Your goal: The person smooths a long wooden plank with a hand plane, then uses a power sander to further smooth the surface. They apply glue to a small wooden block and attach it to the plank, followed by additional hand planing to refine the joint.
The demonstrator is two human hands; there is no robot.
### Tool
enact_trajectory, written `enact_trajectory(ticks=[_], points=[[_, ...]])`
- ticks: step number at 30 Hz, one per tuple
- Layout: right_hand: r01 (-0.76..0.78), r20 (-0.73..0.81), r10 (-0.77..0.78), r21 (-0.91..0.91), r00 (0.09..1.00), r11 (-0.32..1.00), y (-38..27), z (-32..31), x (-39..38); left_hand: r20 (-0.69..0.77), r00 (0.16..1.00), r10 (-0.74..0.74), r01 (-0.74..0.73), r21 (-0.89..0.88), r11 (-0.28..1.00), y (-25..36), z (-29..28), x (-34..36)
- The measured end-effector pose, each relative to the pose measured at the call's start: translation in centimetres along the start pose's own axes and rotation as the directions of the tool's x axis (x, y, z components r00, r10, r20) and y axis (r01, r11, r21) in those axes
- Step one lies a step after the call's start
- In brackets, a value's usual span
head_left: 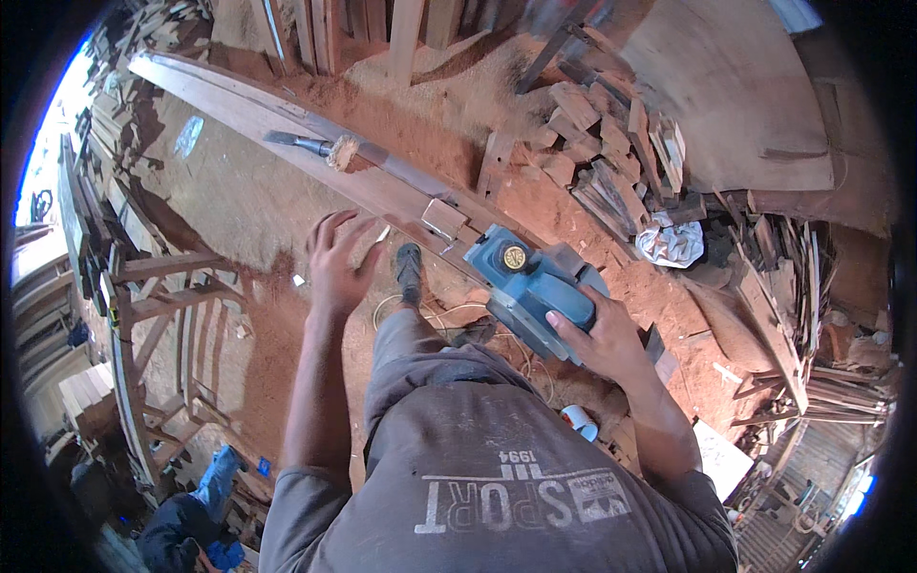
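Note:
My right hand (607, 339) grips the rear handle of a blue electric hand planer (530, 277), thumb over its top. The planer rests at the near end of a long wooden plank (368, 186) that runs away to the far left. Over the floor just left of the plank, my left hand (341, 258) is open and empty, fingers spread. A small wooden block (443, 219) sits on the plank just ahead of the planer. Farther along lies a chisel-like tool (304, 143) with a dark flat blade and a frayed, pale wooden end.
Stacked wood offcuts (611, 143) and a crumpled white bag (671, 240) lie to the right. A wooden trestle (172, 286) stands at left. Sawdust covers the floor, where a thin cord (449, 310) loops by my foot (409, 272). A white cup (579, 421) is near my right side.

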State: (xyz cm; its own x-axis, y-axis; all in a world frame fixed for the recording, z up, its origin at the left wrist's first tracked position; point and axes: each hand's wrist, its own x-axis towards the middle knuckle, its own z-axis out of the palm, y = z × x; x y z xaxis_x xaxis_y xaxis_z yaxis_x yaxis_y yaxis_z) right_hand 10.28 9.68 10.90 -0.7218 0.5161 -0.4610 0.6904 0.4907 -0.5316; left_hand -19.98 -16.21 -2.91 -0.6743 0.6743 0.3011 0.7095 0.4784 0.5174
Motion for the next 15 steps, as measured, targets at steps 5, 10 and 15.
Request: enact_trajectory(ticks=[5,10,15], points=[[0.012,0.074,-0.014,0.037,0.997,0.999,-3.1,-0.1,2.9,-0.075,0.98,-0.182,0.186,0.054,0.981,-3.9,-1.6,-5.1],[0.051,0.09,-0.053,0.03,0.995,0.998,-5.8,0.9,6.4,-0.054,0.956,-0.289,0.291,0.037,0.956,-5.1,-1.2,-8.3],[0.178,0.025,-0.181,0.084,0.983,0.98,-8.5,2.4,9.2,-0.049,0.955,-0.293,0.294,0.016,0.956,-5.5,-0.7,-8.0]])
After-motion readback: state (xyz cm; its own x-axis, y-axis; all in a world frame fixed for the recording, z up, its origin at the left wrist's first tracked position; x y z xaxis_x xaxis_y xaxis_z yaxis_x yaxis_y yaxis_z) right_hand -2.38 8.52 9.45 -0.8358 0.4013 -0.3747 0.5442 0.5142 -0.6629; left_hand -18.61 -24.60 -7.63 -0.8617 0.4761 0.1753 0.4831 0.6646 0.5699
